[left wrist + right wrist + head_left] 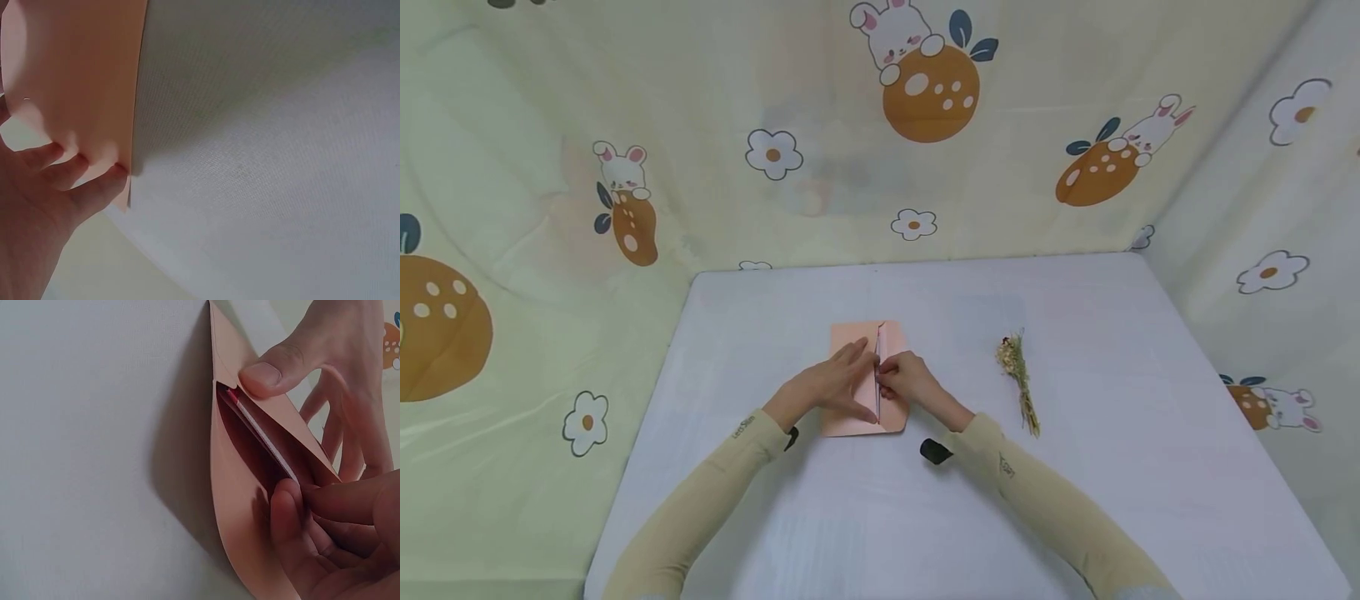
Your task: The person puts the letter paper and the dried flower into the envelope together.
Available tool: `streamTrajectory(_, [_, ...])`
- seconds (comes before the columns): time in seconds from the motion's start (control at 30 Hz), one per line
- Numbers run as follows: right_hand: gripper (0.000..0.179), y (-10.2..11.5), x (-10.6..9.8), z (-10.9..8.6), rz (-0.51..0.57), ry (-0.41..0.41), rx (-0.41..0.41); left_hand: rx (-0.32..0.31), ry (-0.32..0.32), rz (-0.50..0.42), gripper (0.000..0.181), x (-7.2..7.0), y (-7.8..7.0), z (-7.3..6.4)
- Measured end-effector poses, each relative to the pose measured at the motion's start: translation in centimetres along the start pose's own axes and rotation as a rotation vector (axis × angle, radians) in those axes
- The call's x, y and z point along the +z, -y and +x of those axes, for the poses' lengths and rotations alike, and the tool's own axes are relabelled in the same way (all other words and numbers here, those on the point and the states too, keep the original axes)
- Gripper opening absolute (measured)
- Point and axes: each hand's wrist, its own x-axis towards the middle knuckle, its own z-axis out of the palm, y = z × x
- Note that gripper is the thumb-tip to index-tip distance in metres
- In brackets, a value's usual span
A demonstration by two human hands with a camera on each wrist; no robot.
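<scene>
A peach envelope [844, 425] lies on the table with its flap side to the right and its mouth gaping. Inside it sits a card [265, 440] with a white edge and a bit of red at one end; most of it is hidden in the pocket. My left hand [831, 383] rests spread on the envelope's body, its thumb [262, 378] pressing beside the mouth and fingertips [115, 174] on the paper. With thumb and forefinger, my right hand [913, 379] pinches the card's edge at the opening.
A small bunch of dried flowers [1018, 375] lies to the right of the envelope on the white-covered table [1097, 350]. Patterned curtains [820, 83] with rabbits and flowers hang behind and along both sides.
</scene>
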Motion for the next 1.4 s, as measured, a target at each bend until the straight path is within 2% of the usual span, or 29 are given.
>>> streamTrajectory(0.17, [0.013,0.3,-0.1,0.0,-0.043,0.01,-0.022,0.014,-0.003,0.004,0.1,-0.1,-0.1,0.2])
streamTrajectory(0.37, [0.015,0.4,-0.2,0.0,0.0,0.022,-0.02,0.017,-0.004,0.011,0.101,-0.1,-0.4,0.3])
streamTrajectory(0.5, [0.015,0.4,-0.2,0.0,-0.009,0.015,-0.037,0.015,-0.003,0.004,0.101,-0.2,-0.4,0.3])
streamTrajectory(0.9, [0.016,-0.6,0.1,0.3,-0.047,0.004,-0.059,0.004,0.003,0.015,0.104,0.0,-0.1,0.2])
streamTrajectory(1.0, [0.02,-0.8,-0.3,0.1,-0.067,0.014,-0.068,0.003,0.006,0.015,0.107,0.1,-0.1,0.2])
streamTrajectory(1.17, [0.026,-1.4,-1.5,-0.7,-0.132,0.029,-0.097,0.007,-0.007,0.015,0.101,0.1,-0.1,0.2])
streamTrajectory(1.4, [0.03,-2.7,-3.6,-2.5,-0.191,0.003,-0.158,-0.001,-0.002,0.01,0.098,0.3,0.1,0.3])
